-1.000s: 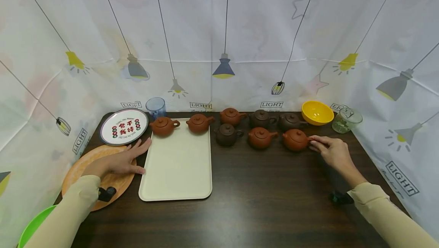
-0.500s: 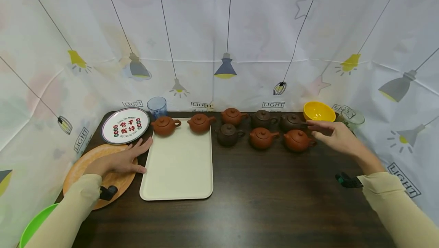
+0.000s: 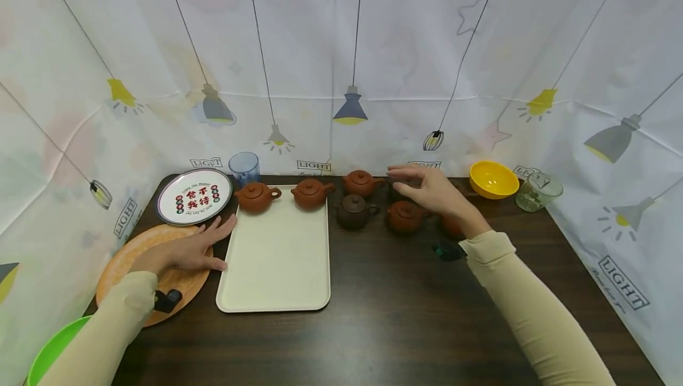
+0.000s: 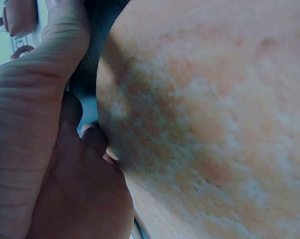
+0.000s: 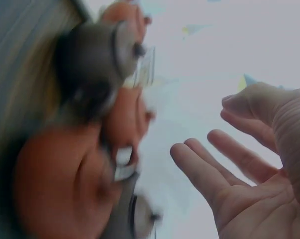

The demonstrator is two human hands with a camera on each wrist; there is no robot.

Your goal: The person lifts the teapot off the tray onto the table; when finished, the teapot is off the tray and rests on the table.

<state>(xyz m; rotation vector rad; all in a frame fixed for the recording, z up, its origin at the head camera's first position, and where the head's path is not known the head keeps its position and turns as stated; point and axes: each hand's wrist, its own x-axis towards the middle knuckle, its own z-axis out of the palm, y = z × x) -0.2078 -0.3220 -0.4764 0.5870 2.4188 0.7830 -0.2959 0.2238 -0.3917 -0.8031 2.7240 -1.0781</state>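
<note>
My right hand hovers over a row of small clay teapots, fingers loosely extended and holding nothing. Beneath it sit a reddish teapot and a dark teapot mostly covered by the hand. To its left are another dark teapot and a reddish teapot. The right wrist view shows blurred reddish and dark teapots beside the spread fingers. My left hand lies spread over an orange round mat, its fingertips at the left edge of a cream tray.
Two reddish teapots stand at the tray's far end. Behind are a printed plate and a blue glass. A yellow bowl and a clear glass jar stand at the back right. A green rim shows at lower left.
My right hand has let go of the rightmost reddish teapot, lifted, and moved left over the middle teapots. The left hand has stayed in place.
</note>
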